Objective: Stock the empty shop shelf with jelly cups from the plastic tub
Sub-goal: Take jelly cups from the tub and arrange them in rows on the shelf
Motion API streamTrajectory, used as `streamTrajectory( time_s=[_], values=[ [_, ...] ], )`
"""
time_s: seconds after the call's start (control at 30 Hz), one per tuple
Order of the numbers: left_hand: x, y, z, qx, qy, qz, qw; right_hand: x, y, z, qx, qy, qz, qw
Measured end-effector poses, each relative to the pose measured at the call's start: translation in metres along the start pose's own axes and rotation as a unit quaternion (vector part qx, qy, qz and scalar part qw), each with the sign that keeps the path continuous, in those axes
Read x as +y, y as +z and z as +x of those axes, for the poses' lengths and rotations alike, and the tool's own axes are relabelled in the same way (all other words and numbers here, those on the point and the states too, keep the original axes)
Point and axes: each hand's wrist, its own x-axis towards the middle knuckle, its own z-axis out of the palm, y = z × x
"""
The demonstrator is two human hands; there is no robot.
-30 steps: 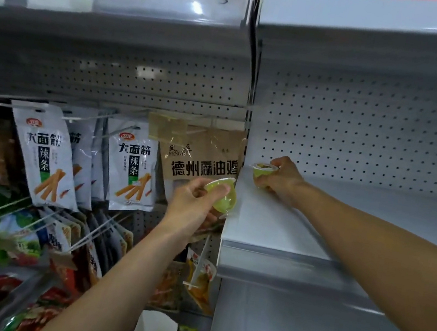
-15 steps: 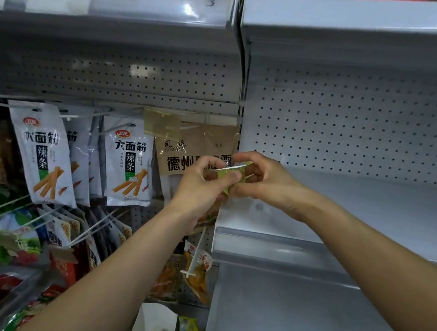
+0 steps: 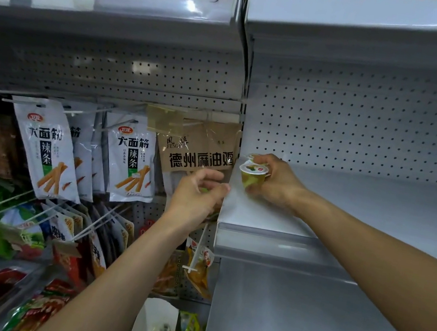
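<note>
The grey metal shelf (image 3: 361, 211) on the right carries two jelly cups at its back left corner. My right hand (image 3: 277, 183) grips a green jelly cup (image 3: 253, 175) with a white printed lid, upright, at or just above the shelf surface. A second cup (image 3: 251, 157) peeks out right behind it, mostly hidden by my fingers. My left hand (image 3: 198, 193) hovers just off the shelf's left edge with fingers curled; a sliver of a green jelly cup (image 3: 203, 190) shows inside them. The plastic tub is out of view.
Snack packets (image 3: 132, 160) hang on pegs to the left, with a brown bag (image 3: 199, 151) beside the shelf's corner. More packets fill the lower left. Pegboard backs the shelf, another shelf (image 3: 375, 33) runs overhead, and a bare lower shelf (image 3: 315, 323) lies below.
My right hand took a cup from my left hand and carried it back to the shelf corner, in front of the first cup. My left hand dropped slightly and curled.
</note>
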Motion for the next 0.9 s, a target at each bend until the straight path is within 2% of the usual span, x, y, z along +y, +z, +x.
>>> streamTrajectory(
  time_s=[0.37,0.43,0.57,0.67,0.8,0.9],
  values=[
    [-0.008,-0.006,-0.003,0.01,0.022,0.086,0.996,0.001,0.001,-0.001,-0.001,0.015,-0.05,0.999],
    [-0.008,-0.012,-0.01,0.015,0.041,0.117,0.992,-0.003,-0.002,-0.013,0.031,0.006,-0.093,0.995],
    [-0.015,-0.026,-0.037,0.036,0.089,0.205,0.974,-0.015,0.001,-0.064,0.144,-0.125,-0.194,0.962],
    [-0.029,-0.034,-0.073,0.038,0.109,0.245,0.963,-0.019,0.018,-0.115,0.174,-0.216,-0.211,0.937],
    [-0.077,-0.052,-0.137,0.008,0.083,0.251,0.964,0.001,0.062,-0.182,0.149,-0.276,-0.194,0.93],
    [-0.135,-0.068,-0.181,-0.09,0.043,0.328,0.94,0.034,0.103,-0.23,0.075,-0.239,-0.199,0.947]
  ],
)
